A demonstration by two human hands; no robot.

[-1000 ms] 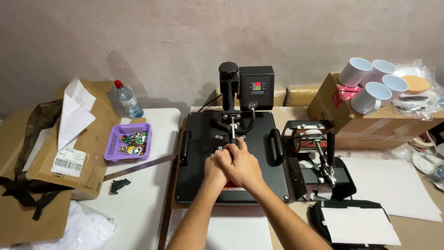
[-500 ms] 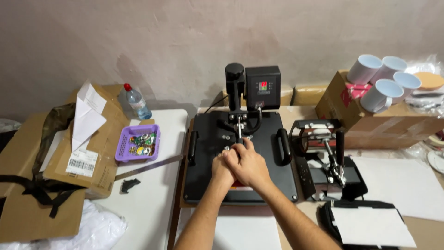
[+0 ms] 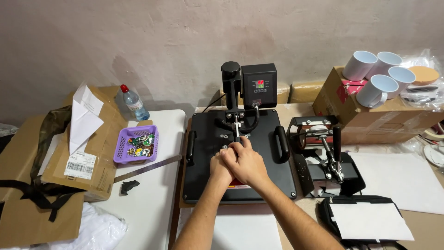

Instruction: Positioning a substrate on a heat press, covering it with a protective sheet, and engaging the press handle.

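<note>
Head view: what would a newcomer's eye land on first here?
First, the black heat press in the middle of the table, with both hands, left hand and right hand, clasped together on its lever handle. Next, the four white mugs lying on a cardboard box at the upper right. On the left, a purple basket of small colourful badges sits on the white table.

Both hands, the left hand (image 3: 220, 165) and right hand (image 3: 244, 159), sit clasped on the heat press (image 3: 203, 176). Ahead of them the lever (image 3: 237, 127) and control box (image 3: 259, 85) block the way. To their right the side handle (image 3: 282, 143) and mug press (image 3: 323, 153) crowd in. To their left, past the other handle (image 3: 189, 147), the white counter (image 3: 152, 199) lies open up to the purple basket (image 3: 137, 144) and metal ruler (image 3: 147, 168).
</note>
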